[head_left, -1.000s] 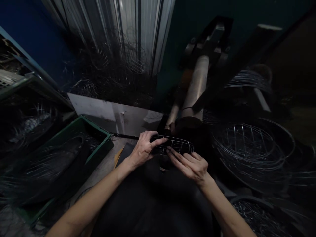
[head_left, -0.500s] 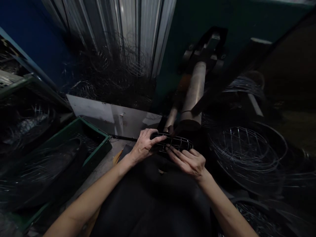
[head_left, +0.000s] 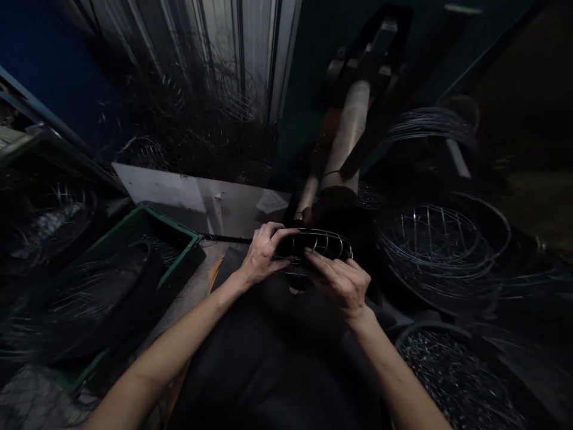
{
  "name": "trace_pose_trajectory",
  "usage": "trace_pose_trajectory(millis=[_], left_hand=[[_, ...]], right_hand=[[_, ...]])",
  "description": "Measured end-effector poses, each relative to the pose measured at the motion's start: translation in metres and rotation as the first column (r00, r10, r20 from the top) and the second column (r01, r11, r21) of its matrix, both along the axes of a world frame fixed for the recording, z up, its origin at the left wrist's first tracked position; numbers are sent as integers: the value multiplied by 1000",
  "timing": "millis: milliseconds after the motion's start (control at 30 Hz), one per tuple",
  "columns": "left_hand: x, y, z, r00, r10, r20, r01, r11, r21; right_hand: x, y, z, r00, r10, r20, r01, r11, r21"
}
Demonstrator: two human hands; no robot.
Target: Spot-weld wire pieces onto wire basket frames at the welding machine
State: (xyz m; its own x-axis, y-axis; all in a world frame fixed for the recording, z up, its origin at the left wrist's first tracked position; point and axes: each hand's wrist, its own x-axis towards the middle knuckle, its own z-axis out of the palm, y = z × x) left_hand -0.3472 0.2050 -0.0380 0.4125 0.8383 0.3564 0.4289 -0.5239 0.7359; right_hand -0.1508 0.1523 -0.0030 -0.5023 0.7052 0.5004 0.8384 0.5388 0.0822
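A round metal wire grille (head_left: 329, 236) with rings and cross wires is held between my hands, tilted, just below the tip of a machine. My left hand (head_left: 264, 254) grips its left edge, thumb and fingers closed around the rim. My right hand (head_left: 340, 279) is at its near right side, fingers closed on the wires; the fingertips reach over the grille's middle. Right behind the grille stands the machine's thin lower rod (head_left: 307, 200), beside a thicker metal cylinder (head_left: 349, 128). Whether the grille touches the rod, I cannot tell.
On the left stands a green crate (head_left: 179, 272) with a dark basin of wires. A pale board (head_left: 179, 194) stands ahead, wire tangles behind it. To the right are wire grilles (head_left: 441, 239) in a round container, a wire coil (head_left: 432, 125), and a tub of short metal pieces (head_left: 452, 373).
The grille has tipped so that more of its open round face shows. Both hands keep hold of it. The camera view has shifted slightly, bringing more of the right tub into sight.
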Motion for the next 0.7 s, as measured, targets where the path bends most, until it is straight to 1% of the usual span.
trace_pose_trajectory(millis=[67,133,233,333,500,700], left_hand=[[1,3,-2,1000,-14,-15,14,1000,5],[2,4,-4,999,-18,-43,18,1000,8],[3,5,-3,997,-15,-78,15,1000,0],[4,4,-3,996,-22,-86,22,1000,-4],[4,5,-7,996,-15,-89,16,1000,17],[3,5,-10,997,-24,-79,30,997,73]], right_hand=[[-2,3,3,1000,-30,6,30,999,15],[-2,8,6,999,-34,24,33,999,34],[0,12,11,997,-21,70,19,999,30],[2,14,10,991,2,134,-3,1000,10],[6,16,6,981,81,176,-77,997,-25],[6,19,13,966,175,190,-171,984,-42]])
